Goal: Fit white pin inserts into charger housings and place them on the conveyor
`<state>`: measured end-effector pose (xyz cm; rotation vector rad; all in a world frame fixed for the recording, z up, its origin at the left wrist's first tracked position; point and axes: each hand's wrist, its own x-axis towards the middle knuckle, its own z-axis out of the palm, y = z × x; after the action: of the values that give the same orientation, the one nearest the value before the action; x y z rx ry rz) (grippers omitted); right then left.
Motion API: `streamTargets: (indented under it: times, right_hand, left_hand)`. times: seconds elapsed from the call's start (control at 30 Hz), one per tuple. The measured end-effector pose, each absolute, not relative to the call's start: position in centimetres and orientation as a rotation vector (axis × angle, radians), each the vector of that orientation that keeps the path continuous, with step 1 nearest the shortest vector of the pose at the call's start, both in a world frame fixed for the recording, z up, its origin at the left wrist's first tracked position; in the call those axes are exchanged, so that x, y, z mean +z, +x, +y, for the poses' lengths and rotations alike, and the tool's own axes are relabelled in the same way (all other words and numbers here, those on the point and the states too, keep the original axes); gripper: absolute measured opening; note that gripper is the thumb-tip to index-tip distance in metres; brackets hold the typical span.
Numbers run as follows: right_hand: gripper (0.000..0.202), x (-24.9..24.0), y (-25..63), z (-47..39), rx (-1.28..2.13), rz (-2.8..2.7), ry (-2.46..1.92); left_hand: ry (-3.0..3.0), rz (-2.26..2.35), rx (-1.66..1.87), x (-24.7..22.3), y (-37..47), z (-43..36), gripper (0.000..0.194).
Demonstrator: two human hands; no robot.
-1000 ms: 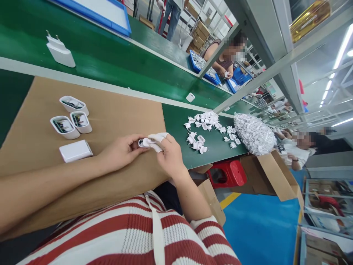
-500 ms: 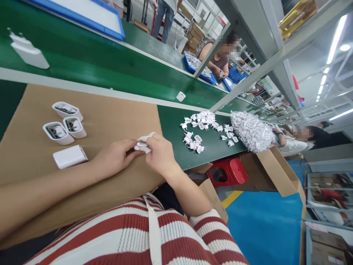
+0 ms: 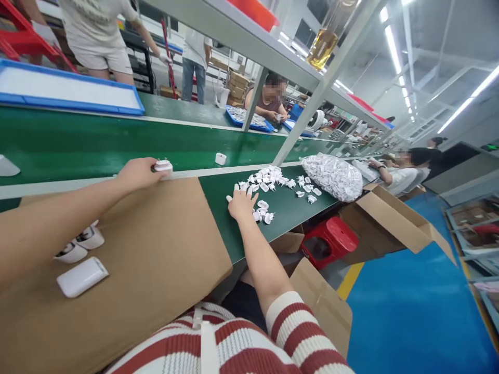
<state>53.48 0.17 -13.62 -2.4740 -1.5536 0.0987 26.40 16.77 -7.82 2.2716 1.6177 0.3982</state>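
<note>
The left hand [image 3: 138,174] covers most of the small white part [image 3: 163,165] at the far edge of the cardboard sheet [image 3: 163,244] — only its top shows; the left arm hides part of the open white shells [image 3: 83,244]; a white piece [image 3: 7,167] on the green belt [image 3: 97,145] is cut off by the picture's left edge; the little plug parts [image 3: 273,179] under the right hand [image 3: 241,203] are too small to tell apart.

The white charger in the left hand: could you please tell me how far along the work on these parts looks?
Done: a white charger, held in the left hand, is at the edge of the green conveyor belt. In hand: the right hand rests on the loose plug pieces. Left: open charger shells and a closed charger body wait on the cardboard sheet, beside a full bag of plug pieces.
</note>
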Motion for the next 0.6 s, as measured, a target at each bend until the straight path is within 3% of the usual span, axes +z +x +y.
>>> streamTargets:
  times: [0.17,0.23,0.37,0.47,0.6]
  right_hand:
    - [0.038,-14.4,53.7,0.7,-0.014,-1.610,-2.347]
    - [0.034,-14.7,53.7,0.7,-0.040,-1.633,-2.209]
    - [0.030,-15.4,53.4,1.1,-0.009,-1.594,-1.947]
    - [0.032,-16.1,53.0,1.7,0.065,-1.561,-1.858]
    - [0.036,-17.1,52.7,2.2,0.140,-1.503,-1.785]
  left_hand:
    - [2.176,1.880,0.225,-6.9,26.8,22.7,0.050]
    - [2.132,1.988,0.230,-6.6,27.2,23.9,0.063]
    - [2.303,1.901,0.694,-5.9,30.5,24.5,0.095]
    - [2.400,1.597,0.648,-6.4,35.1,23.9,0.086]
    - [2.318,1.516,0.493,-8.5,40.9,23.9,0.080]
